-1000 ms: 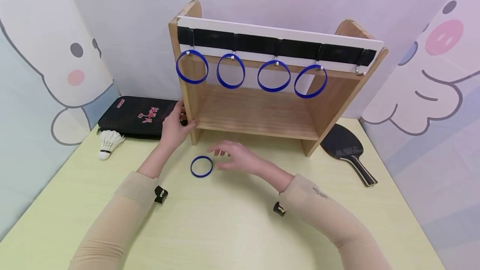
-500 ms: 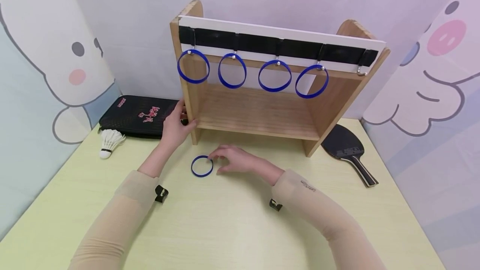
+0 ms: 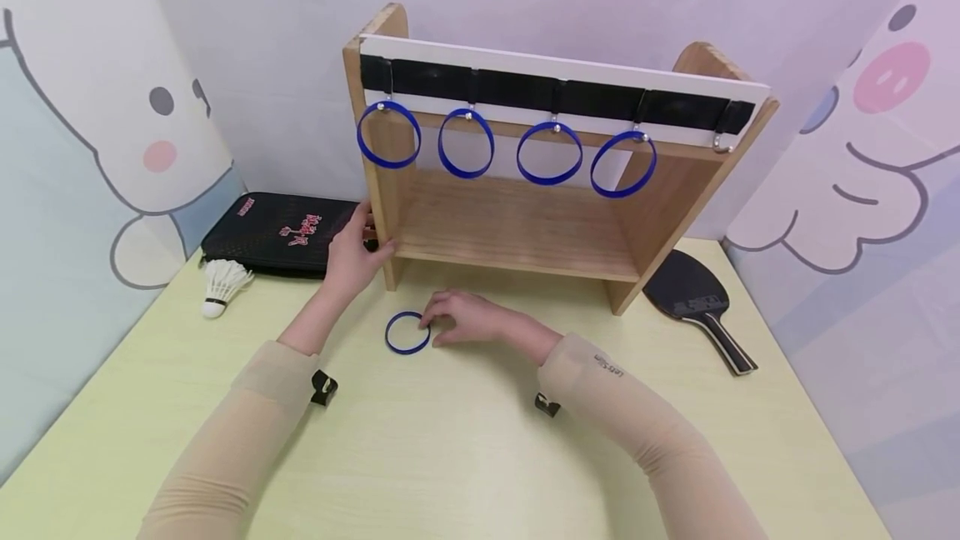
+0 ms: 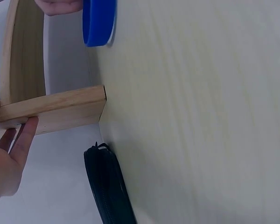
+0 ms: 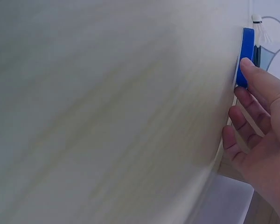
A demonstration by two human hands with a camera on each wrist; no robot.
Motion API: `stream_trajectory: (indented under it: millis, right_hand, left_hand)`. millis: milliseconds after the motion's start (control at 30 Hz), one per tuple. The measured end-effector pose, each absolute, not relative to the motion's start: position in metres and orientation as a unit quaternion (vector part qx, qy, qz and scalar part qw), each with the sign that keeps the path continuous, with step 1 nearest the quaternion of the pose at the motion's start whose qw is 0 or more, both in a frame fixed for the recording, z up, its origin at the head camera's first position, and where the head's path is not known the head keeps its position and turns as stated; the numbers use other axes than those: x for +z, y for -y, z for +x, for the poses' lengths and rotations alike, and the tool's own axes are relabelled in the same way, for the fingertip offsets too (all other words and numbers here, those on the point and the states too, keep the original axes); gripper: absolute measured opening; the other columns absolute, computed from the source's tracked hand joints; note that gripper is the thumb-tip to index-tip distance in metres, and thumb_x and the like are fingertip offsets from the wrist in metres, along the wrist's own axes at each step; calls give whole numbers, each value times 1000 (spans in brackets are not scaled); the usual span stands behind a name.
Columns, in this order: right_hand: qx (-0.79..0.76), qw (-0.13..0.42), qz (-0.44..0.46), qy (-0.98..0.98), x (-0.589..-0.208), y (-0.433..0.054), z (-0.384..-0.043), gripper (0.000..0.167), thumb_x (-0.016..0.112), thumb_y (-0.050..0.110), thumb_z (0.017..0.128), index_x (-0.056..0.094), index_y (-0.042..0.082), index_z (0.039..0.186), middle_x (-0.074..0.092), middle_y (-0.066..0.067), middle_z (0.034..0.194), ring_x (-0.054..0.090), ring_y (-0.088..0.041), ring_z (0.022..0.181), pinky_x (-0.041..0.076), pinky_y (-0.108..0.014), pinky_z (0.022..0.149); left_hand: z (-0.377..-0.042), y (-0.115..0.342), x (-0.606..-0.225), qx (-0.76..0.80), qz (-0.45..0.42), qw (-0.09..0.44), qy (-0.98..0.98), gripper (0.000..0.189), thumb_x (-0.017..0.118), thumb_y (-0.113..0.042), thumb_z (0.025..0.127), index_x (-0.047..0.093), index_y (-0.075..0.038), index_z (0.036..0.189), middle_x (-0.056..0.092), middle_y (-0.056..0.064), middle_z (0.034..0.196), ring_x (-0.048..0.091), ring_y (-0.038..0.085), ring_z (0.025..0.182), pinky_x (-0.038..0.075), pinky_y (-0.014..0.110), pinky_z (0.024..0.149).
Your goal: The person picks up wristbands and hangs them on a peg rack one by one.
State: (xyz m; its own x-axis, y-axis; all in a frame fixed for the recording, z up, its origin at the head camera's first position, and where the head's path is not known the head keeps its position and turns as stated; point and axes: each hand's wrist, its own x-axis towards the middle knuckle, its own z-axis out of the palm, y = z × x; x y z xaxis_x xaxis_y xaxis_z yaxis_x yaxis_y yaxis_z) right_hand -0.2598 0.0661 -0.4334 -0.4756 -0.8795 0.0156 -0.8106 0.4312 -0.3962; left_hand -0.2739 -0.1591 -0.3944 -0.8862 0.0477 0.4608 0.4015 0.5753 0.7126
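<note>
My left hand grips the left side panel of a small wooden shelf, its thumb on the front edge and its fingers round the outer face. In the left wrist view the fingers lie flat along the panel's outer face. A blue ring lies on the table in front of the shelf. My right hand pinches the ring's right edge, index finger inside the rim and thumb outside. Seen from the right wrist, the thumb overlaps the blue ring while the other fingers curl loosely below.
Several blue rings hang from hooks on the white bar; the far-right hook bears none. A black case and a shuttlecock lie left of the shelf. A table tennis bat lies to its right.
My right hand has come down and to the left, from beside the ring on the table to its right edge, and its fingers have closed in. My left hand has stayed on the shelf.
</note>
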Motion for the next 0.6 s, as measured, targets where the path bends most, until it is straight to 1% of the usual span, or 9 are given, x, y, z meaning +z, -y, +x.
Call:
stream_trajectory:
  millis: [233,300,433,600]
  right_hand:
    - [-216,112,-484,-840,-430,-71,-259,29,75,14,80,69,9,108,64,-2,108,57,-14,102,44,-24,94]
    - [-223,115,-472,-845,-428,-74,-258,29,74,11,80,70,9,108,63,-2,107,57,-14,100,45,-23,91]
    - [-222,118,-457,-853,-426,-79,-255,30,72,6,80,69,10,109,62,-1,106,55,-12,93,46,-20,82]
    - [-228,124,-445,-857,-428,-86,-253,28,72,4,80,69,10,107,60,1,101,52,-9,82,46,-17,71]
  left_hand:
    - [-275,159,-395,-444,-130,199,864,75,66,-8,85,27,-17,149,57,20,119,61,36,102,54,52,79]
    - [-275,159,-395,-445,-130,198,864,75,66,-8,85,27,-17,149,57,20,118,61,36,102,54,52,79]
    - [-275,159,-395,-442,-130,197,865,76,66,-9,85,26,-17,149,57,20,119,61,36,102,53,53,81]
    - [-276,159,-396,-440,-131,202,865,76,66,-8,85,26,-17,149,57,20,119,61,37,102,53,53,80]
